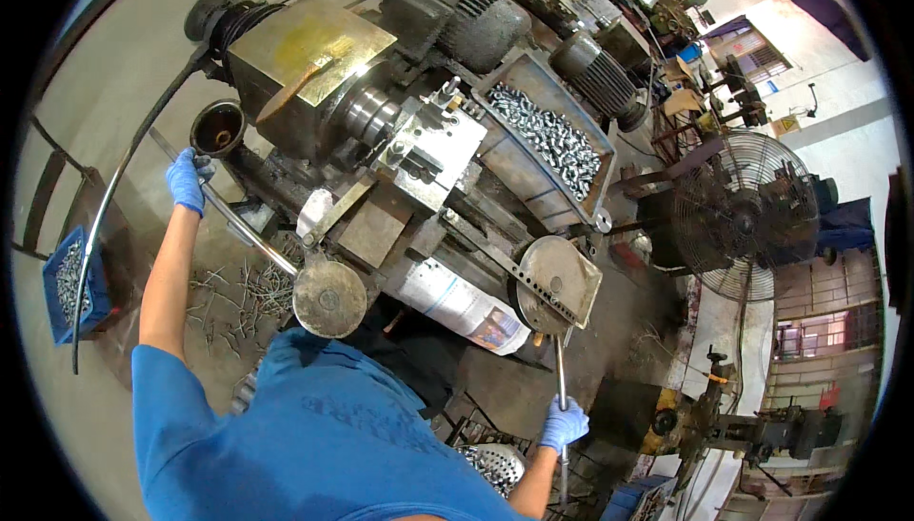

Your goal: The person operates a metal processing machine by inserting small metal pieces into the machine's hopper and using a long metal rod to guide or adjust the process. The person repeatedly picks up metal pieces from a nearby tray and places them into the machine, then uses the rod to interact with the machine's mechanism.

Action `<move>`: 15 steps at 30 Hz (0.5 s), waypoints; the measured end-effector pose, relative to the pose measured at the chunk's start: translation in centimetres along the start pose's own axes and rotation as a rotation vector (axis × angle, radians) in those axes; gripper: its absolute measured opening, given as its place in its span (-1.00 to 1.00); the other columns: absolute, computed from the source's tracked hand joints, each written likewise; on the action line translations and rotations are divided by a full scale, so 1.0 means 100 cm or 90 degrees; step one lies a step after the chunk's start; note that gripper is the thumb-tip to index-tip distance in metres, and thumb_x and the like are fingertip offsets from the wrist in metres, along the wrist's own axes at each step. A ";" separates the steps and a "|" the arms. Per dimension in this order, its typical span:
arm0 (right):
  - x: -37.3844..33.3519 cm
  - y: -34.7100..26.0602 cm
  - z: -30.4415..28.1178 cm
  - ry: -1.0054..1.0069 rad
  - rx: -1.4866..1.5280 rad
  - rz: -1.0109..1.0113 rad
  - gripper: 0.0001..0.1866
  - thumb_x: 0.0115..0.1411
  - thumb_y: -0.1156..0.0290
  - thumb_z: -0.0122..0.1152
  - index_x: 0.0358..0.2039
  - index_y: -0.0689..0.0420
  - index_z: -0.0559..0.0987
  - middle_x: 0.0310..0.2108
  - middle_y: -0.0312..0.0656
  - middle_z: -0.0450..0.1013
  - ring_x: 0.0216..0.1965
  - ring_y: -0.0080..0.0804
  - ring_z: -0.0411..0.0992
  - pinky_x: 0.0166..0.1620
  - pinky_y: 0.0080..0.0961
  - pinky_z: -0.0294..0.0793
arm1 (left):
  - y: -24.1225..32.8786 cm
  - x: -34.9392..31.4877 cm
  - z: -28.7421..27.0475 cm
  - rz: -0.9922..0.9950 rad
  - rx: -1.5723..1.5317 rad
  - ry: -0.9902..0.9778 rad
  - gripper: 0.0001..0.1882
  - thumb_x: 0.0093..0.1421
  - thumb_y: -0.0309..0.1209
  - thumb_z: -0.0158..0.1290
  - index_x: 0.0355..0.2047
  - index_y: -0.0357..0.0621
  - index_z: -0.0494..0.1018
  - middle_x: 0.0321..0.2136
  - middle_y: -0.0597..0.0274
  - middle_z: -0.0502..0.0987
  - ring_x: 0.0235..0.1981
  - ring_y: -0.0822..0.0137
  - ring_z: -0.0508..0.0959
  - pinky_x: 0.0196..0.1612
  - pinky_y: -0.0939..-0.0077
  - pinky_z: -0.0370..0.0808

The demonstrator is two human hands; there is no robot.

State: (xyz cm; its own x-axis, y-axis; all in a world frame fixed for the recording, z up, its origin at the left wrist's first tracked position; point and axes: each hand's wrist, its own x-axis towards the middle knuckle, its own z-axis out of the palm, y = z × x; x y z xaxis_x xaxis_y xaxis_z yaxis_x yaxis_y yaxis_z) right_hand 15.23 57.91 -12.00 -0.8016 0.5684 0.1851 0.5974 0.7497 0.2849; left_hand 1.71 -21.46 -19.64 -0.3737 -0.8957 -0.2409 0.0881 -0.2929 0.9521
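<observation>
My left hand (188, 183), in a blue glove, is closed around a long metal lever (249, 233). This lever slants down to a round metal hub (329, 299) at the front of a lathe-like machine. My right hand (566, 424), also gloved in blue, grips a second metal lever (561, 373). That one runs down from beneath a round metal disc (552, 278) at the machine's right end. Between the two levers are the machine's spindle (371, 115) and a bright metal tool block (433, 152). Whether anything is clamped in the spindle I cannot make out.
A blue-grey bin (547, 136) of small shiny metal parts stands behind the tool block. At far left is a blue crate (76, 283) of parts. Thin metal scraps (252, 293) litter the floor. A large caged fan (747, 216) stands right; an electric motor (457, 12) sits behind.
</observation>
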 end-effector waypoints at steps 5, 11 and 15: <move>0.107 0.012 0.024 0.056 -0.042 -0.044 -0.61 0.08 -0.07 -0.01 -0.48 -0.09 0.64 -0.39 -0.16 0.51 -0.28 -0.10 0.41 -0.23 -0.17 0.34 | -0.003 -0.014 -0.006 0.001 0.030 0.012 -0.78 0.13 -0.35 -0.03 -0.43 -0.32 0.42 -0.64 0.03 0.50 -0.76 0.28 0.47 -0.68 0.47 0.46; 0.197 -0.044 0.021 -0.020 -0.038 0.055 -0.27 -0.01 -0.13 0.11 0.11 -0.01 0.29 0.06 -0.11 0.28 0.14 -0.13 0.14 0.16 -0.04 0.02 | 0.017 -0.047 0.008 -0.037 0.061 -0.072 -0.69 0.16 -0.24 -0.05 -0.27 -0.28 0.42 -0.59 0.04 0.52 -0.73 0.29 0.49 -0.64 0.48 0.44; 0.168 -0.066 0.020 0.053 0.030 -0.020 -0.13 -0.03 -0.13 0.13 0.21 0.07 0.15 0.22 -0.12 0.10 0.26 -0.15 -0.01 0.23 -0.09 -0.06 | 0.015 -0.037 -0.022 -0.064 0.041 -0.101 -0.59 0.17 -0.02 -0.05 -0.30 -0.13 0.46 -0.61 0.24 0.51 -0.65 0.42 0.50 -0.61 0.64 0.40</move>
State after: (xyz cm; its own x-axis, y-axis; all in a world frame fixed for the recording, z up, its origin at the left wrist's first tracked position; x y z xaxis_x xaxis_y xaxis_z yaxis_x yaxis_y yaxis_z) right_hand -2.12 63.13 -12.66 -0.8179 0.5157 0.2550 0.5708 0.7828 0.2477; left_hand 5.23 -19.27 -17.76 -0.5189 -0.7974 -0.3080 -0.0146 -0.3521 0.9359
